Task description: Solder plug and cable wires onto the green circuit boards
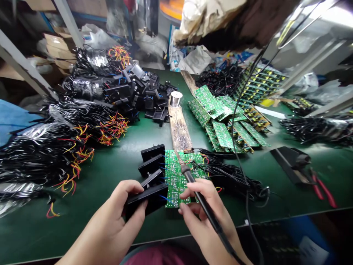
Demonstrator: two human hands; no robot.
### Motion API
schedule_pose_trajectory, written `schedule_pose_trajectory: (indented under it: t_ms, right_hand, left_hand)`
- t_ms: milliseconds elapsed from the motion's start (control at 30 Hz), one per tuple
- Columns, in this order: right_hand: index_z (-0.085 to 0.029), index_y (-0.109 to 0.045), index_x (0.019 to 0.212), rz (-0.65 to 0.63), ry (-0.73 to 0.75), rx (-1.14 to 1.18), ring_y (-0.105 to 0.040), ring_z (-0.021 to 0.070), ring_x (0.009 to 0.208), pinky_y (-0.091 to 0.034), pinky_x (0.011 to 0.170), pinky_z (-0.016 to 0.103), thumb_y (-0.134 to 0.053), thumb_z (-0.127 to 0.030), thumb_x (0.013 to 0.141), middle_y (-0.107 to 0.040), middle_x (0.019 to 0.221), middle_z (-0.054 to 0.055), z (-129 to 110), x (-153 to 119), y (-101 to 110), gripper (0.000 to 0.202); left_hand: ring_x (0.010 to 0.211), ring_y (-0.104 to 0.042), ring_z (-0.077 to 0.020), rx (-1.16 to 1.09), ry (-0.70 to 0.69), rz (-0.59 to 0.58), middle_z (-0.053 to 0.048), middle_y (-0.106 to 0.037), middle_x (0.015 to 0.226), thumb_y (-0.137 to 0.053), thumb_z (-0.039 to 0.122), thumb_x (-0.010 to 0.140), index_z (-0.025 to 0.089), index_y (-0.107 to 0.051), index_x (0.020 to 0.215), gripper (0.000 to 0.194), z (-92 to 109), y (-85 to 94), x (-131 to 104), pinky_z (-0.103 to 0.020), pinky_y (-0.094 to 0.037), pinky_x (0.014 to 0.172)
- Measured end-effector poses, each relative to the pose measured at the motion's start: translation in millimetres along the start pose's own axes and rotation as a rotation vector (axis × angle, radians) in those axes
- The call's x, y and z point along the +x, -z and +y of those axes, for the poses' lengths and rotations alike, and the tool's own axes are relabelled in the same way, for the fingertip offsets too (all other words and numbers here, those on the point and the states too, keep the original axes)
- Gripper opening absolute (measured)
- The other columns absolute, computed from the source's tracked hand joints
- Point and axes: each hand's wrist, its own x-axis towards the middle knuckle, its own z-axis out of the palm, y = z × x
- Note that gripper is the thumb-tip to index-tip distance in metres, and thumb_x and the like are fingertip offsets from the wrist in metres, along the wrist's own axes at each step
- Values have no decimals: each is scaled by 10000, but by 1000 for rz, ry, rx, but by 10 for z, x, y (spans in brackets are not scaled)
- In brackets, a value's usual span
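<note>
My left hand (124,209) grips a black plastic adapter housing (147,195) whose blue wires reach the near left edge of a green circuit board panel (175,187). More black housings (151,152) line that side of the panel, likewise wired in blue. In my right hand (204,209) is a soldering iron (204,202), held like a pen, its tip pointing away from me over the panel's far part. My right thumb and forefinger are near the board's lower right edge; whether they touch it I cannot tell. Black cables (228,173) with red and yellow wire ends lie along the panel's right side.
A solder spool (175,99) stands on a stained wooden strip (180,129). Bundled cables (38,154) and black housings (143,92) are heaped left. Green boards (220,117) are stacked right, with red-handled pliers (322,187) nearer the front edge. The iron's cord (234,136) hangs across the right side.
</note>
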Motion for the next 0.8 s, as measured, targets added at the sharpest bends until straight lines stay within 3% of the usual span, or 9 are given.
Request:
schedule_pose_trajectory:
  t_ms: [233,433,600,800]
  right_hand:
    - [-293,-591,1252,-16,23,-31,-744,153,920,-688,675,228,-605,-57,1006,-549,1200,54,-43,18,-59,342]
    - [-282,-600,1226,-28,-27,25,-689,59,632,-666,572,196,-598,-65,1007,-539,1230,40,-41,-24,-69,308]
    - [-334,-548,1274,-109,-101,113,-693,30,587,-639,525,154,-568,-33,1002,-514,1287,23,-28,-110,-112,407]
    - [-325,-589,1237,-89,-90,74,-712,43,596,-668,554,176,-579,-65,1025,-520,1276,22,-17,-146,52,336]
  left_hand:
    - [713,-730,-165,-22,-46,-51,12,-735,842,-542,405,1011,273,-589,1072,153,3,-45,-39,-189,-511,501]
    - [681,-712,-145,10,-87,-46,31,-727,830,-548,358,1005,276,-599,1072,118,-53,-66,-64,-185,-546,553]
    - [677,-712,-140,40,-93,13,39,-730,828,-572,368,1001,270,-599,1075,126,-105,-51,-59,-188,-575,610]
    - [667,-728,-135,233,-244,-9,45,-753,885,-558,269,1013,277,-567,1115,102,-296,-49,-104,-207,-514,567]
